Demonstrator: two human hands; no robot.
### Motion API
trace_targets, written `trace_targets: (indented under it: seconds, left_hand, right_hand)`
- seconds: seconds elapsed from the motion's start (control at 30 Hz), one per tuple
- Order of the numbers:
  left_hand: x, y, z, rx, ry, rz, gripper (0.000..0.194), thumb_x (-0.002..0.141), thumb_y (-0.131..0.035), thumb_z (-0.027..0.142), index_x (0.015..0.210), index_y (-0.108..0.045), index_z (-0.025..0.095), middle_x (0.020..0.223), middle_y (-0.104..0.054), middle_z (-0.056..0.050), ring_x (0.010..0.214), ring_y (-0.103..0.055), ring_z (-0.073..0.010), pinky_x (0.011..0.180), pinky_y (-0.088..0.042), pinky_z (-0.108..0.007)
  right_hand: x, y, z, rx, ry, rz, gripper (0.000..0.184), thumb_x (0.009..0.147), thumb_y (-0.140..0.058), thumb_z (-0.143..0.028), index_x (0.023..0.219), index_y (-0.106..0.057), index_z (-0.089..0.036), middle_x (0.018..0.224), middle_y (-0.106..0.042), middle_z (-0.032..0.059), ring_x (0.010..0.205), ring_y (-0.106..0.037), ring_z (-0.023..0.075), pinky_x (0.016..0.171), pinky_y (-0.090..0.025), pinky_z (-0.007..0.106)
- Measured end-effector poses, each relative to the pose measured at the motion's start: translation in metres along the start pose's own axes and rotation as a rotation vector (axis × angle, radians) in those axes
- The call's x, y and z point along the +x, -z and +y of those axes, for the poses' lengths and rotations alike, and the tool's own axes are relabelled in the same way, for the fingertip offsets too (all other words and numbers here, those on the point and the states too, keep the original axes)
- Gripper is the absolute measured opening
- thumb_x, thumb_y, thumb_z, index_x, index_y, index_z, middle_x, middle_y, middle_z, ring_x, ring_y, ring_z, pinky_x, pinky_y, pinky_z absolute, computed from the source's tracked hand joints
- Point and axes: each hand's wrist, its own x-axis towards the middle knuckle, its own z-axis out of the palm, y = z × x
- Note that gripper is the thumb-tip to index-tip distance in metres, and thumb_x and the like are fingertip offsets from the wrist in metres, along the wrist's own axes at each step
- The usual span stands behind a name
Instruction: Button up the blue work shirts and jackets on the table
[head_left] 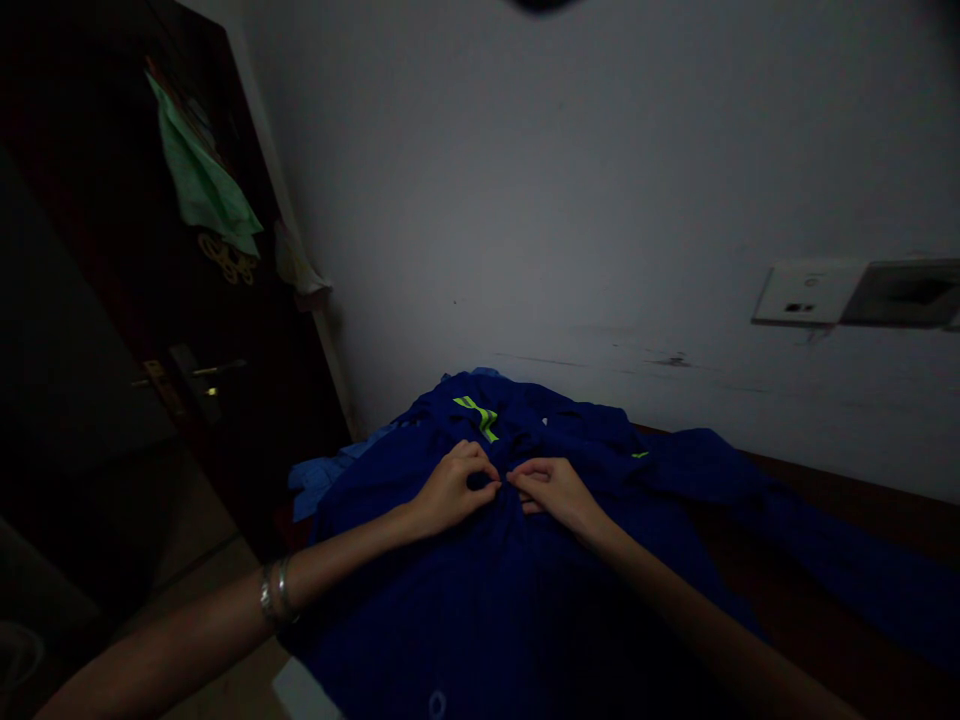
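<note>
The left hand (pixel 454 490) and right hand (pixel 559 492) pinch, fingertips nearly meeting, folds of a dark blue garment (pixel 472 580) spread over a brown surface (pixel 795 610) by the wall (pixel 540 200), cloth seemingly soft, light and limp, probably best gripped at those folds.

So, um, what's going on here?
A person is working with both hands at a dark blue garment spread on a surface. The left hand and right hand meet fingertip to fingertip, nearly touching, just below a yellow-green strip. It's too dark to tell what's between the fingers. Light blue cloth lies at the garment's left edge.
</note>
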Motion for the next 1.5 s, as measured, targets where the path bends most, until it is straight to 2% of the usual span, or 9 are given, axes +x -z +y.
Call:
trace_targets:
  seconds: [0.47, 0.67, 0.77, 0.83, 0.9, 1.0, 1.1, 1.27, 1.5]
  left_hand:
    - [0.002, -0.005, 0.001, -0.063, 0.065, 0.011, 0.009, 0.071, -0.059, 0.015, 0.071, -0.068, 0.016, 0.075, -0.061, -0.003, 0.077, -0.053, -0.0153, 0.072, -0.04, -0.027]
    - [0.002, -0.004, 0.0, -0.128, 0.135, 0.004, 0.011, 0.067, -0.057, 0.01, 0.067, -0.067, 0.016, 0.074, -0.063, -0.002, 0.075, -0.054, -0.0146, 0.073, -0.04, -0.027]
    - [0.001, -0.004, -0.003, -0.153, 0.131, 0.008, 0.011, 0.067, -0.058, 0.01, 0.067, -0.067, 0.016, 0.073, -0.062, -0.002, 0.075, -0.054, -0.0143, 0.073, -0.041, -0.026]
    - [0.0, -0.005, -0.004, -0.163, 0.112, 0.012, 0.011, 0.067, -0.058, 0.01, 0.067, -0.067, 0.016, 0.074, -0.062, -0.002, 0.076, -0.054, -0.0143, 0.074, -0.041, -0.026]
    - [-0.001, -0.005, -0.004, -0.165, 0.08, 0.01, 0.01, 0.067, -0.058, 0.01, 0.067, -0.066, 0.017, 0.074, -0.062, -0.002, 0.078, -0.054, -0.0145, 0.075, -0.041, -0.027]
    - [-0.001, -0.004, -0.002, -0.154, 0.03, -0.017, 0.009, 0.068, -0.059, 0.011, 0.066, -0.065, 0.017, 0.074, -0.061, -0.002, 0.078, -0.053, -0.0146, 0.075, -0.041, -0.027]
    - [-0.001, -0.001, 0.001, -0.141, 0.002, -0.044, 0.008, 0.069, -0.059, 0.012, 0.065, -0.065, 0.016, 0.073, -0.061, -0.002, 0.077, -0.053, -0.0145, 0.074, -0.041, -0.027]
    - [-0.002, 0.002, 0.002, -0.137, -0.019, -0.05, 0.009, 0.072, -0.058, 0.014, 0.067, -0.065, 0.016, 0.074, -0.061, -0.003, 0.079, -0.053, -0.0148, 0.074, -0.041, -0.028]
    - [-0.002, 0.003, 0.001, -0.171, -0.049, -0.066, 0.01, 0.075, -0.057, 0.016, 0.069, -0.065, 0.016, 0.078, -0.061, -0.004, 0.081, -0.053, -0.0152, 0.075, -0.041, -0.028]
  right_hand:
    - [0.001, 0.001, 0.005, -0.025, 0.033, -0.022, 0.027, 0.06, -0.071, -0.034, 0.068, -0.059, -0.011, 0.056, -0.055, -0.0024, 0.051, -0.053, 0.0069, 0.05, -0.048, 0.02]
    - [-0.004, 0.005, 0.004, -0.132, 0.096, -0.09, 0.024, 0.066, -0.066, -0.033, 0.077, -0.061, -0.012, 0.063, -0.058, -0.0003, 0.059, -0.057, 0.0103, 0.052, -0.051, 0.021]
    - [-0.009, 0.012, 0.002, -0.325, 0.206, -0.066, 0.022, 0.072, -0.06, -0.033, 0.081, -0.062, -0.013, 0.069, -0.06, 0.0028, 0.061, -0.059, 0.0131, 0.051, -0.051, 0.024]
    - [-0.012, 0.019, 0.0, -0.503, 0.366, 0.022, 0.019, 0.073, -0.058, -0.03, 0.083, -0.063, -0.014, 0.076, -0.062, 0.0047, 0.063, -0.059, 0.0136, 0.059, -0.051, 0.028]
    - [-0.013, 0.025, -0.003, -0.664, 0.549, 0.084, 0.018, 0.075, -0.056, -0.025, 0.089, -0.065, -0.017, 0.09, -0.062, 0.0063, 0.074, -0.059, 0.0152, 0.071, -0.05, 0.031]
    - [-0.013, 0.033, -0.01, -0.827, 0.74, 0.005, 0.025, 0.08, -0.051, -0.02, 0.102, -0.063, -0.024, 0.111, -0.054, 0.0062, 0.1, -0.053, 0.0183, 0.087, -0.043, 0.035]
    - [-0.013, 0.035, -0.017, -0.925, 0.809, -0.119, 0.026, 0.083, -0.05, -0.022, 0.105, -0.061, -0.027, 0.12, -0.048, 0.005, 0.112, -0.044, 0.019, 0.095, -0.037, 0.037]
    - [-0.011, 0.03, -0.024, -0.986, 0.759, -0.259, 0.019, 0.082, -0.053, -0.025, 0.098, -0.062, -0.027, 0.119, -0.046, 0.0036, 0.114, -0.042, 0.0191, 0.094, -0.038, 0.036]
    - [-0.01, 0.026, -0.025, -1.031, 0.788, -0.263, 0.01, 0.079, -0.056, -0.023, 0.089, -0.059, -0.022, 0.11, -0.048, 0.0034, 0.101, -0.048, 0.0163, 0.087, -0.042, 0.03]
